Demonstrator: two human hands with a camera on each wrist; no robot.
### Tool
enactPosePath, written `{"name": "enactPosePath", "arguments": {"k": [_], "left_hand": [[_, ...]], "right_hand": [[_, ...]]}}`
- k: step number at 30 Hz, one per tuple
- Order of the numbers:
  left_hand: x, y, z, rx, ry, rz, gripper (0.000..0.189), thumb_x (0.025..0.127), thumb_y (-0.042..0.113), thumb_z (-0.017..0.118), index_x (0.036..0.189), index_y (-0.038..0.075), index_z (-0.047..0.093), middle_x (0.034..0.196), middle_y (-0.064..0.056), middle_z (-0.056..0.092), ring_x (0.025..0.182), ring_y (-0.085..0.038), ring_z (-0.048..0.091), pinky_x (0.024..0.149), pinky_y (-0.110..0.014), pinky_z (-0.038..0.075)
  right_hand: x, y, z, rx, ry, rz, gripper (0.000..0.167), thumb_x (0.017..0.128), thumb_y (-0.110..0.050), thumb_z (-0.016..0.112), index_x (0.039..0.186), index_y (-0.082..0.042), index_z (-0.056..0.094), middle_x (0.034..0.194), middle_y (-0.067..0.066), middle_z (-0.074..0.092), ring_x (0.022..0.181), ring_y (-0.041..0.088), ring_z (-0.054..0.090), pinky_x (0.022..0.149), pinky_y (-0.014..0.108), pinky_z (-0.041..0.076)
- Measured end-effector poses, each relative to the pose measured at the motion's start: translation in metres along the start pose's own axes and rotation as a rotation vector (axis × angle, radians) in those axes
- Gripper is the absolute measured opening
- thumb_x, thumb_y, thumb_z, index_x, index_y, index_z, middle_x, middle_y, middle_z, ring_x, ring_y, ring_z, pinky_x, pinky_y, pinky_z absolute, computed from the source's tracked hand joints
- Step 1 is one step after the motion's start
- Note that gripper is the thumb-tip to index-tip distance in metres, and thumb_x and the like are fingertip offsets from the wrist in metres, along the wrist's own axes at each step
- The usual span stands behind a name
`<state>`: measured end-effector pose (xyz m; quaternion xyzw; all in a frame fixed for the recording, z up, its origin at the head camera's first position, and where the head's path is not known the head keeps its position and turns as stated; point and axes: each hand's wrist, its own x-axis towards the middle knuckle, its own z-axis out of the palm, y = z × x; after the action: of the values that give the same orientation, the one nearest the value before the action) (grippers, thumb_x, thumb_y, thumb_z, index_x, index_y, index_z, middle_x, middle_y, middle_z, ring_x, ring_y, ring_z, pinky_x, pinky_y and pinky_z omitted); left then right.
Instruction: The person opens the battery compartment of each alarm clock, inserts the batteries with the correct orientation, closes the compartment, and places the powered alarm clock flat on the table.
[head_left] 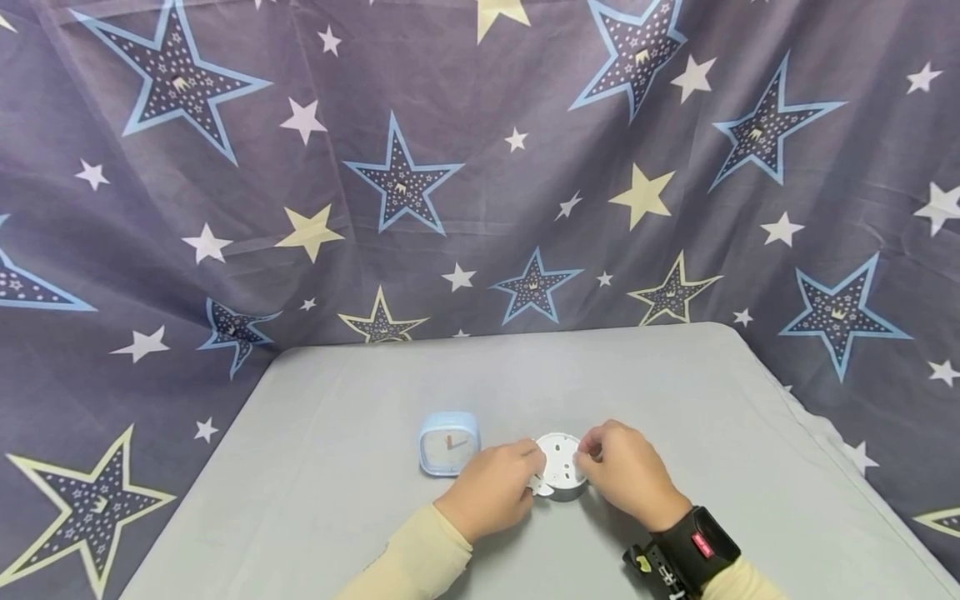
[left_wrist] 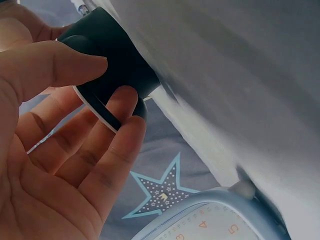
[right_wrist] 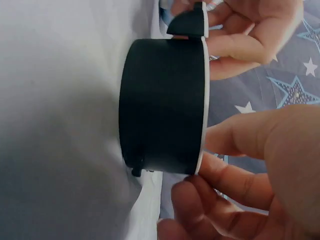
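A dark cloth (head_left: 525, 167) printed with blue, white and yellow stars hangs behind the blue clock (head_left: 448, 446), rising well above it. The bench (head_left: 337, 433), under a pale grey cover, spreads beneath and around the clock. Well to the clock's right, the right hand (head_left: 628, 477) pinches the white rim of a round case between thumb and fingers. Just beside the clock, on its right and toward the person, the left hand (head_left: 493, 489) grasps the case's ear between thumb and fingertips. A black strap (head_left: 718, 533) circles the right wrist, farther right of the clock and nearer the person.

The clock stands upright, with orange numerals. The round case (head_left: 551, 467), dark-sided with a slotted white top, is right of the clock, between both hands; whether its base touches the bench I cannot tell. The ear (right_wrist: 189, 22), dark and white-edged, juts from the case's clock-facing side. A small peg (right_wrist: 136, 171) shows low on the side away from the clock.
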<state>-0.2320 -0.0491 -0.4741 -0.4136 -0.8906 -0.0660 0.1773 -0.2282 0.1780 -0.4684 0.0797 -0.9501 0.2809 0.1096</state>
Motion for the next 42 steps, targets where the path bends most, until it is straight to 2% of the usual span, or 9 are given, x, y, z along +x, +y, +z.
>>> {"name": "enactPosePath", "arguments": {"k": [3, 8, 19, 25, 33, 38, 42], "left_hand": [[0.0, 0.0, 0.0, -0.001, 0.01, 0.007, 0.026, 0.07, 0.013, 0.08, 0.087, 0.018, 0.062, 0.086, 0.01, 0.059, 0.067, -0.003, 0.049, 0.061, -0.022, 0.049], [0.0, 0.001, 0.0, 0.009, 0.015, 0.002, 0.026, 0.069, 0.013, 0.081, 0.085, 0.02, 0.062, 0.083, 0.01, 0.06, 0.065, -0.003, 0.049, 0.059, -0.022, 0.048], [0.002, 0.004, -0.001, 0.016, -0.007, -0.02, 0.021, 0.071, 0.01, 0.08, 0.082, 0.021, 0.065, 0.078, 0.011, 0.062, 0.063, -0.001, 0.048, 0.056, -0.018, 0.047], [0.001, 0.005, -0.004, 0.026, -0.03, -0.021, 0.02, 0.071, 0.012, 0.081, 0.082, 0.022, 0.068, 0.081, 0.012, 0.066, 0.066, -0.002, 0.057, 0.06, -0.02, 0.051], [0.001, 0.005, -0.008, 0.054, -0.016, 0.014, 0.017, 0.072, 0.011, 0.08, 0.079, 0.023, 0.069, 0.079, 0.013, 0.066, 0.067, -0.002, 0.059, 0.061, -0.02, 0.053], [0.001, 0.006, -0.009, 0.051, -0.011, 0.008, 0.019, 0.073, 0.009, 0.08, 0.076, 0.023, 0.069, 0.077, 0.013, 0.064, 0.064, -0.001, 0.057, 0.06, -0.019, 0.052], [0.001, 0.007, -0.008, 0.043, -0.018, -0.003, 0.017, 0.075, 0.008, 0.081, 0.08, 0.023, 0.072, 0.08, 0.013, 0.068, 0.067, -0.001, 0.061, 0.063, -0.018, 0.054]], "right_hand": [[-0.002, -0.003, 0.001, -0.062, 0.014, 0.001, 0.006, 0.083, -0.022, 0.078, 0.081, -0.019, 0.074, 0.082, -0.006, 0.063, 0.072, 0.01, 0.055, 0.064, 0.032, 0.048], [-0.005, -0.006, 0.002, -0.113, 0.017, 0.011, 0.009, 0.082, -0.025, 0.079, 0.079, -0.02, 0.072, 0.081, -0.006, 0.06, 0.068, 0.011, 0.051, 0.058, 0.031, 0.043], [-0.007, -0.008, 0.004, -0.12, 0.011, 0.044, 0.013, 0.082, -0.025, 0.078, 0.074, -0.021, 0.068, 0.078, -0.005, 0.056, 0.064, 0.013, 0.049, 0.052, 0.03, 0.038], [-0.008, -0.012, 0.006, -0.135, 0.024, 0.059, 0.016, 0.082, -0.03, 0.077, 0.074, -0.021, 0.067, 0.078, -0.004, 0.057, 0.062, 0.014, 0.05, 0.05, 0.031, 0.038], [-0.009, -0.018, 0.013, -0.258, 0.056, 0.024, 0.028, 0.084, -0.035, 0.074, 0.07, -0.015, 0.062, 0.076, 0.001, 0.054, 0.052, 0.018, 0.048, 0.042, 0.035, 0.035], [-0.01, -0.023, 0.018, -0.344, 0.073, -0.008, 0.04, 0.087, -0.04, 0.073, 0.069, -0.007, 0.059, 0.076, 0.006, 0.053, 0.046, 0.021, 0.045, 0.039, 0.037, 0.035], [-0.01, -0.026, 0.02, -0.374, 0.091, -0.016, 0.042, 0.087, -0.041, 0.073, 0.071, -0.005, 0.059, 0.077, 0.007, 0.053, 0.045, 0.021, 0.044, 0.038, 0.038, 0.035]]}}
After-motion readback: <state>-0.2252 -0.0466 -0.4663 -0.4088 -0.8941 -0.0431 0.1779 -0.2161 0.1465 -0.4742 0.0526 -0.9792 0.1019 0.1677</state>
